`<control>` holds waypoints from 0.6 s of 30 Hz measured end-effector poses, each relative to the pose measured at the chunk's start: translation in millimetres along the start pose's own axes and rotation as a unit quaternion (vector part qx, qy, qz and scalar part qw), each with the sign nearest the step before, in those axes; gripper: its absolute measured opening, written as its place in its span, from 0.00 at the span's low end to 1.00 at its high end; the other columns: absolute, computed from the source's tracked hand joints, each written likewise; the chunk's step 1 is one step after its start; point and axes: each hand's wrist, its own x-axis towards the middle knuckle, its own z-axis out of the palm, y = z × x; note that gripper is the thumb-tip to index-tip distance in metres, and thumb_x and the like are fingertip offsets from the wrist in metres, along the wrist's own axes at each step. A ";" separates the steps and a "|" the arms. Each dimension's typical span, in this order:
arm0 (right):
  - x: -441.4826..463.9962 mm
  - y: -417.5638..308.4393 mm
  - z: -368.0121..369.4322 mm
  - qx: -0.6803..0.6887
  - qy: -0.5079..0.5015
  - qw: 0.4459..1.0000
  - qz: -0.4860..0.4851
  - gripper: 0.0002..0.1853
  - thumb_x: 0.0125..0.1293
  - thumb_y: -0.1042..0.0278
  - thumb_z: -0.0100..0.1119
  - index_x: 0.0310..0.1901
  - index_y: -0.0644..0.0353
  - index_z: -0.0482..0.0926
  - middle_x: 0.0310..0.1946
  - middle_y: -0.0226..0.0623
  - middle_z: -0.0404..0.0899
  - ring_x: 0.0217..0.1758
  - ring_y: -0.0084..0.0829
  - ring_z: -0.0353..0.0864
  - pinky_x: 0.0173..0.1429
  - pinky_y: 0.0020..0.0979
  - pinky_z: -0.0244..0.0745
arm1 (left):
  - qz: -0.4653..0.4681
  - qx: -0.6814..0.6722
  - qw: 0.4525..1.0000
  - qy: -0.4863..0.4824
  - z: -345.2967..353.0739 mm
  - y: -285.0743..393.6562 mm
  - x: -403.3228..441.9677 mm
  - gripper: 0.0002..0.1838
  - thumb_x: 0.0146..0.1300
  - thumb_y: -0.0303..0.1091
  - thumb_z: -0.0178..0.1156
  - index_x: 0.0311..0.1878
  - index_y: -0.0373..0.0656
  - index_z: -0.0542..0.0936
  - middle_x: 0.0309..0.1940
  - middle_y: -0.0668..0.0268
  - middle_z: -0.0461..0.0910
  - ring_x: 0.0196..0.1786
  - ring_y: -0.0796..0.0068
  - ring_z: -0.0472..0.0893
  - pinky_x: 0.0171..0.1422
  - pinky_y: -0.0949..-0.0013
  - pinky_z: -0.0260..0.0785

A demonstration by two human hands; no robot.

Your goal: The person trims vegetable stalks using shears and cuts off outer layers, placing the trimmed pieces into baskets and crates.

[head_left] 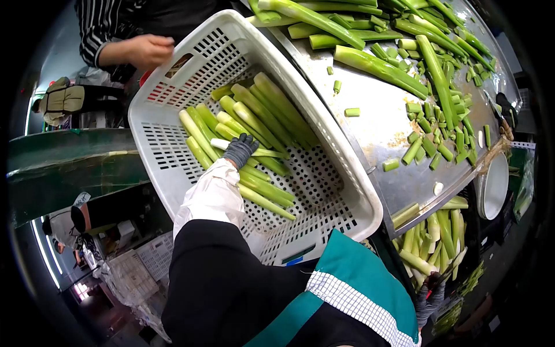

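Inside the white perforated basket (157, 115), the left hand (240, 150), gray-gloved, is clamped on a pale-ended stalk (269, 153) lying across other thick green stalks (266, 115). At lower right, the right hand (429, 298), also gloved, is beside a heap of cut stalks (442, 234); I cannot tell whether its fingers are together. Next to the basket, a metal table (378, 141) carries long stalks and chopped pieces (428, 144), with 3 bits near its basket-side edge. A co-worker's bare hand (151, 51) is by the basket's rim.
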 end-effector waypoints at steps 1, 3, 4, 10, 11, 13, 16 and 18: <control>-2.0 -4.4 -1.0 0.002 -0.027 1.000 0.009 0.18 0.52 0.69 0.53 0.46 0.65 0.69 0.35 0.33 0.71 0.37 0.23 0.69 0.44 0.24 0.65 | -0.005 -0.002 1.000 0.025 6.8 0.4 1.3 0.19 0.54 0.33 0.43 0.51 0.51 0.69 0.52 0.61 0.66 0.56 0.60 0.64 0.52 0.58 0.61; -7.4 -5.6 6.0 0.014 -0.002 1.000 -0.010 0.18 0.53 0.67 0.54 0.46 0.64 0.69 0.34 0.32 0.72 0.35 0.23 0.70 0.43 0.24 0.66 | -0.018 -0.013 0.999 0.025 8.0 1.9 3.3 0.16 0.52 0.32 0.45 0.45 0.49 0.72 0.48 0.61 0.68 0.52 0.61 0.67 0.49 0.58 0.63; -9.5 0.9 6.2 0.020 0.005 0.999 -0.029 0.19 0.53 0.66 0.54 0.46 0.64 0.69 0.34 0.32 0.72 0.34 0.24 0.71 0.42 0.24 0.67 | -0.022 -0.003 0.998 0.052 1.8 2.7 0.1 0.13 0.50 0.31 0.46 0.41 0.48 0.73 0.46 0.62 0.70 0.50 0.62 0.68 0.47 0.58 0.63; -1.1 -4.3 15.6 -0.024 0.004 0.997 -0.071 0.15 0.48 0.76 0.51 0.42 0.62 0.71 0.32 0.37 0.74 0.33 0.28 0.74 0.39 0.26 0.70 | 0.016 0.014 0.991 0.134 13.5 -11.2 -26.2 0.15 0.50 0.30 0.44 0.43 0.43 0.70 0.44 0.55 0.69 0.48 0.57 0.69 0.54 0.51 0.57; 1.5 -13.2 16.5 -0.037 -0.008 0.997 -0.064 0.15 0.46 0.79 0.50 0.40 0.63 0.71 0.32 0.39 0.73 0.32 0.29 0.75 0.38 0.26 0.70 | 0.017 -0.004 0.991 0.136 11.1 -13.8 -28.4 0.16 0.51 0.30 0.44 0.44 0.42 0.70 0.44 0.55 0.70 0.48 0.56 0.69 0.54 0.53 0.58; 5.3 -24.7 20.4 -0.049 -0.010 0.997 -0.057 0.13 0.47 0.79 0.50 0.38 0.63 0.72 0.29 0.38 0.73 0.30 0.30 0.75 0.36 0.27 0.70 | 0.017 -0.019 0.988 0.152 4.1 -12.9 -35.3 0.17 0.51 0.30 0.44 0.46 0.41 0.69 0.43 0.54 0.70 0.46 0.55 0.70 0.53 0.55 0.60; 6.8 -17.6 22.5 -0.046 0.003 0.997 -0.069 0.13 0.46 0.79 0.50 0.37 0.62 0.72 0.26 0.38 0.72 0.29 0.32 0.74 0.35 0.28 0.69 | 0.011 -0.102 0.957 0.270 -51.8 8.8 -56.0 0.20 0.47 0.24 0.50 0.47 0.39 0.67 0.42 0.52 0.71 0.45 0.54 0.71 0.51 0.58 0.63; 7.8 -16.2 22.2 -0.038 0.006 0.997 -0.071 0.13 0.46 0.79 0.51 0.37 0.62 0.72 0.25 0.38 0.72 0.28 0.34 0.74 0.35 0.29 0.69 | 0.017 -0.185 0.922 0.341 -98.9 28.1 -74.2 0.22 0.46 0.21 0.55 0.48 0.39 0.66 0.41 0.52 0.71 0.44 0.55 0.72 0.50 0.61 0.65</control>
